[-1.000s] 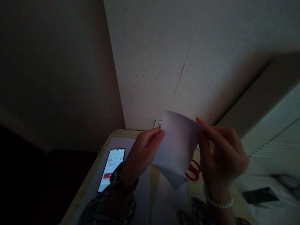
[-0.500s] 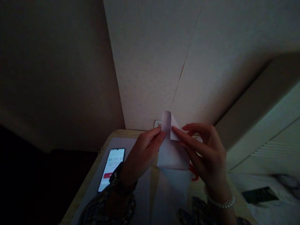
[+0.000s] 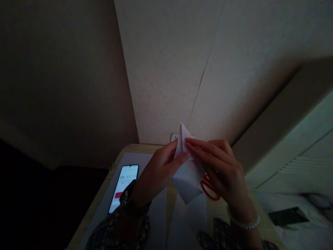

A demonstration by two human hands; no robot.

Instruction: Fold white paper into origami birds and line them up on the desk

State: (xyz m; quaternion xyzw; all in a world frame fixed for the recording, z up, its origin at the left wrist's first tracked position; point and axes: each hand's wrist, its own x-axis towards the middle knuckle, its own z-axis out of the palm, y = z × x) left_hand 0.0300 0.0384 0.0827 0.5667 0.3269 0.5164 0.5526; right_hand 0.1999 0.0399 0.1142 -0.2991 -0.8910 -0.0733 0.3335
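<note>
A folded sheet of white paper (image 3: 187,175) is held up above the table, its narrow pointed tip upward. My left hand (image 3: 163,166) grips its left side, with the thumb across the front. My right hand (image 3: 221,166) presses its fingers together on the paper's upper right part. Behind and below the right hand lie scissors with red handles (image 3: 210,189), partly hidden. More white paper (image 3: 186,222) rests on the table beneath the folded piece.
A phone (image 3: 126,180) showing a timer lies on white paper (image 3: 153,222) at the left of the wooden table (image 3: 130,149). A pale wall (image 3: 166,86) rises behind. At the lower right is a dark flat object (image 3: 288,217) on a pale surface.
The curled upper part of the paper is now a flat, narrow point. My right fingers have moved left onto it, and my left thumb has shifted right. More of the red handles shows.
</note>
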